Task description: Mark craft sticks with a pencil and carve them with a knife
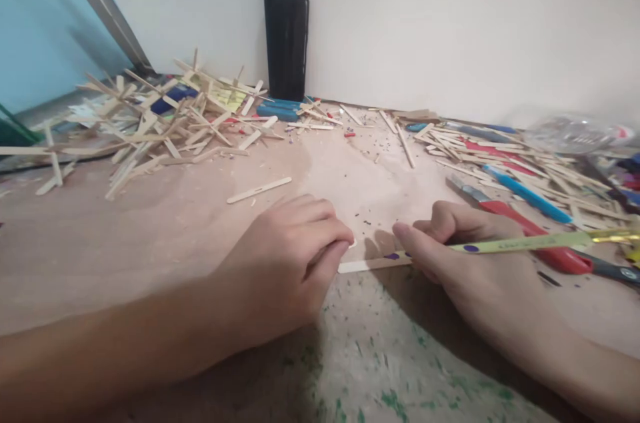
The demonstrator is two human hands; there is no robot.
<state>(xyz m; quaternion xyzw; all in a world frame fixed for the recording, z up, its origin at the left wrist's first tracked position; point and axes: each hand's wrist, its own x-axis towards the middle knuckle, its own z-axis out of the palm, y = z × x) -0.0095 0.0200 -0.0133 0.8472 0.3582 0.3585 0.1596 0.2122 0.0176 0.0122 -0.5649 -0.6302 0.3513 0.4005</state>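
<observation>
My left hand [287, 260] is closed, its thumb and forefinger pressed together over a small pale bit that barely shows at the fingertips. A wooden stick [367, 265] lies flat on the table near its front edge, between my hands. My right hand [465, 263] is closed around a slim yellow-green pencil with purple spots [500, 246], which slants up to the right. The pencil's tip is hidden by the fingers, close to the stick's right part. Another wooden stick [259, 190] with a slot lies beyond my left hand.
A loose pile of sticks [195, 123] covers the back left. A black phone [287, 43] stands upright against the wall. Red-handled scissors [560, 255], a blue pen [527, 194], more sticks [565, 176] and a clear plastic bottle [575, 133] lie at the right.
</observation>
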